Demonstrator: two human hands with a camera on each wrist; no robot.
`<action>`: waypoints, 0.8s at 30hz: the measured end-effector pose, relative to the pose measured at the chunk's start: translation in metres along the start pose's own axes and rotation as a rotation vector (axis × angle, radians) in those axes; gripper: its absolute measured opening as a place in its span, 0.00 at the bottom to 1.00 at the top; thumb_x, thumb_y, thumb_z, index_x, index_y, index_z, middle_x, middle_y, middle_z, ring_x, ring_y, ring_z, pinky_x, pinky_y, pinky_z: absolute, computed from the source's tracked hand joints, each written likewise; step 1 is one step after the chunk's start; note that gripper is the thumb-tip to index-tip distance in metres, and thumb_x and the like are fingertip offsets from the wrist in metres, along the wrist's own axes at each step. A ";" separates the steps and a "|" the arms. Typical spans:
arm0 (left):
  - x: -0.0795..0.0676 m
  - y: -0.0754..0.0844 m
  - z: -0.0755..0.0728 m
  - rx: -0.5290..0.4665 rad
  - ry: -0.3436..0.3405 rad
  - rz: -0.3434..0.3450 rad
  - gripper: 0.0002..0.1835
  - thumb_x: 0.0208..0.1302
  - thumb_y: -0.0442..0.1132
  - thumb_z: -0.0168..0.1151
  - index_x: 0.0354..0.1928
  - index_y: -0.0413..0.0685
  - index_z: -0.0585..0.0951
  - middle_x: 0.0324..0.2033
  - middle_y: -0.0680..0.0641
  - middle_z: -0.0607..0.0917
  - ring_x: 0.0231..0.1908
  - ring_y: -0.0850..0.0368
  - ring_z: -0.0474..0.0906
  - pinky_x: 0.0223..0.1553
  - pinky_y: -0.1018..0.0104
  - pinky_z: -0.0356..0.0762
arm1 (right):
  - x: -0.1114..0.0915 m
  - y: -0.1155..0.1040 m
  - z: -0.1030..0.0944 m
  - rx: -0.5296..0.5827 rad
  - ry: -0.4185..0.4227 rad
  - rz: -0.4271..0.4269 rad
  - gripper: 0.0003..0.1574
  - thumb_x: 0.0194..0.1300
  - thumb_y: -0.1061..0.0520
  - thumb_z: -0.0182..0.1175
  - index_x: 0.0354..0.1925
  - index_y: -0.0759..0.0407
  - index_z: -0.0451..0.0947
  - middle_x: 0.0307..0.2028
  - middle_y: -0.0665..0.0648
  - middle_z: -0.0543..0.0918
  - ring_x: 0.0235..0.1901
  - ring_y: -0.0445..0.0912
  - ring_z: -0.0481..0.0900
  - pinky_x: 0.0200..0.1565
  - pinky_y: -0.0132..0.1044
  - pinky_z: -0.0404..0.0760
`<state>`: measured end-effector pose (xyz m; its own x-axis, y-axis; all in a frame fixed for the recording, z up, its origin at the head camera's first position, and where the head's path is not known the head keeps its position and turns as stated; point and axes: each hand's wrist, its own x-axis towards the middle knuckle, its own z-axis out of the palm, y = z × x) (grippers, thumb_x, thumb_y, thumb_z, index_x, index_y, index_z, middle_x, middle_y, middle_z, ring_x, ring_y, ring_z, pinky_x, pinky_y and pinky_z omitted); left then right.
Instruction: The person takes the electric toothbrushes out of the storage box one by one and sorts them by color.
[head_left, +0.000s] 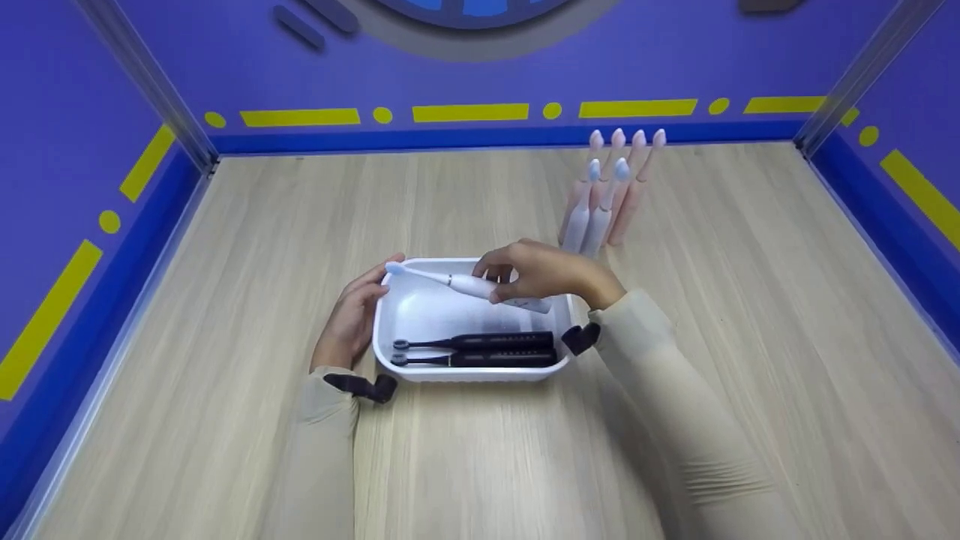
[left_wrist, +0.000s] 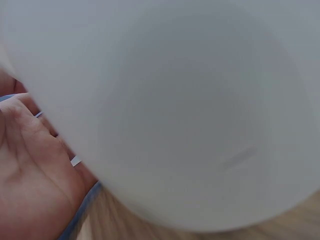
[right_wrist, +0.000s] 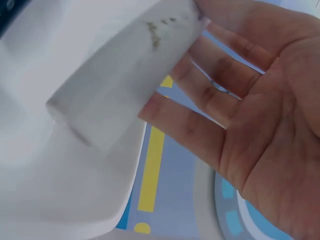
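My right hand [head_left: 536, 270] pinches the handle of a white electric toothbrush [head_left: 472, 286] between thumb and fingers. The toothbrush lies slantwise over a white plastic bin [head_left: 471, 376], its pale blue brush head over the bin's far left corner. Its handle end shows close up in the right wrist view, with fingertips [right_wrist: 152, 106] against the handle. My left hand [head_left: 351, 319] holds the bin's left end, thumb at the rim and fingers along the outside. Two black electric toothbrushes [head_left: 510, 341] lie side by side in the near half of the bin, heads to the left.
Behind my right hand stand two white electric toothbrushes [head_left: 598, 221] and several pink ones [head_left: 630, 206], upright and close together. The wooden tabletop [head_left: 187, 300] is bounded by purple-blue panels [head_left: 480, 82] at the back and sides.
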<state>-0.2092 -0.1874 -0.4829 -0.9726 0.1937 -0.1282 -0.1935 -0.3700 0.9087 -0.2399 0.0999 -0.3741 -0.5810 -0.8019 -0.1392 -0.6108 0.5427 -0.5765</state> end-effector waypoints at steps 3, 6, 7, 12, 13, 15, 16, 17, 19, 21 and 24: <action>0.000 0.000 0.000 0.002 0.005 -0.002 0.30 0.65 0.26 0.38 0.71 0.33 0.57 0.74 0.42 0.57 0.74 0.51 0.50 0.73 0.59 0.48 | -0.004 0.000 -0.002 0.014 0.041 0.003 0.23 0.62 0.55 0.64 0.55 0.58 0.77 0.42 0.57 0.86 0.43 0.46 0.81 0.48 0.44 0.79; 0.000 0.000 -0.001 0.003 -0.003 -0.003 0.31 0.64 0.26 0.37 0.71 0.33 0.56 0.74 0.41 0.56 0.73 0.48 0.52 0.73 0.54 0.49 | -0.007 0.001 -0.003 0.031 0.075 0.007 0.23 0.62 0.55 0.64 0.55 0.58 0.77 0.42 0.56 0.86 0.44 0.46 0.82 0.47 0.43 0.80; -0.001 0.000 -0.001 -0.001 -0.003 -0.005 0.31 0.64 0.26 0.37 0.71 0.33 0.57 0.73 0.42 0.56 0.72 0.48 0.52 0.73 0.54 0.50 | -0.008 0.001 -0.003 0.036 0.084 0.009 0.23 0.62 0.55 0.64 0.55 0.57 0.77 0.43 0.56 0.86 0.44 0.46 0.82 0.47 0.42 0.80; 0.000 0.000 0.000 -0.001 -0.013 -0.007 0.30 0.64 0.27 0.39 0.71 0.37 0.60 0.74 0.45 0.57 0.73 0.52 0.51 0.73 0.56 0.49 | -0.011 0.004 -0.004 0.068 0.131 -0.011 0.23 0.62 0.56 0.64 0.55 0.58 0.78 0.44 0.56 0.86 0.45 0.46 0.82 0.45 0.42 0.81; -0.001 0.000 0.000 -0.004 -0.015 -0.005 0.30 0.64 0.27 0.39 0.71 0.37 0.60 0.74 0.45 0.58 0.73 0.52 0.51 0.73 0.57 0.49 | -0.012 0.004 -0.004 0.080 0.140 -0.016 0.22 0.62 0.56 0.64 0.55 0.58 0.78 0.44 0.56 0.86 0.44 0.46 0.82 0.45 0.42 0.81; 0.000 0.000 0.000 -0.001 -0.019 -0.002 0.31 0.64 0.26 0.38 0.71 0.36 0.60 0.73 0.45 0.58 0.73 0.53 0.51 0.73 0.57 0.49 | -0.013 0.005 -0.004 0.103 0.159 -0.030 0.22 0.61 0.57 0.64 0.54 0.58 0.78 0.43 0.56 0.86 0.43 0.47 0.82 0.45 0.42 0.82; 0.000 0.000 0.000 -0.003 -0.019 0.002 0.31 0.64 0.26 0.38 0.71 0.36 0.60 0.73 0.44 0.58 0.73 0.52 0.52 0.73 0.58 0.49 | -0.014 0.006 -0.004 0.116 0.170 -0.038 0.22 0.61 0.58 0.64 0.54 0.59 0.78 0.43 0.56 0.86 0.43 0.47 0.82 0.46 0.43 0.81; 0.000 0.000 0.000 -0.006 -0.018 0.003 0.31 0.63 0.26 0.38 0.71 0.36 0.60 0.73 0.44 0.59 0.73 0.52 0.52 0.73 0.58 0.49 | -0.015 0.007 -0.004 0.130 0.180 -0.043 0.22 0.61 0.58 0.64 0.54 0.59 0.78 0.42 0.56 0.86 0.43 0.47 0.82 0.46 0.43 0.81; 0.000 0.000 0.001 -0.011 -0.015 0.004 0.31 0.63 0.26 0.38 0.71 0.35 0.60 0.73 0.43 0.59 0.72 0.52 0.53 0.73 0.58 0.49 | -0.017 0.009 -0.004 0.155 0.206 -0.056 0.22 0.61 0.58 0.64 0.55 0.59 0.78 0.42 0.57 0.86 0.42 0.47 0.82 0.48 0.45 0.81; 0.000 0.000 0.001 -0.016 -0.013 0.001 0.31 0.63 0.26 0.38 0.71 0.35 0.60 0.73 0.43 0.59 0.72 0.52 0.54 0.73 0.57 0.50 | -0.019 0.011 -0.003 0.171 0.238 -0.079 0.23 0.61 0.58 0.65 0.55 0.60 0.78 0.42 0.57 0.86 0.43 0.47 0.82 0.50 0.46 0.81; 0.000 0.000 0.001 -0.023 -0.011 -0.002 0.31 0.63 0.26 0.38 0.71 0.35 0.59 0.73 0.43 0.60 0.72 0.52 0.55 0.73 0.58 0.50 | -0.022 0.015 -0.003 0.200 0.286 -0.108 0.23 0.61 0.57 0.65 0.55 0.59 0.78 0.43 0.57 0.86 0.44 0.47 0.81 0.51 0.48 0.81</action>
<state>-0.2093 -0.1861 -0.4829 -0.9708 0.2046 -0.1252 -0.1981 -0.3900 0.8993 -0.2377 0.1264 -0.3776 -0.6634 -0.7340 0.1456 -0.5760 0.3767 -0.7255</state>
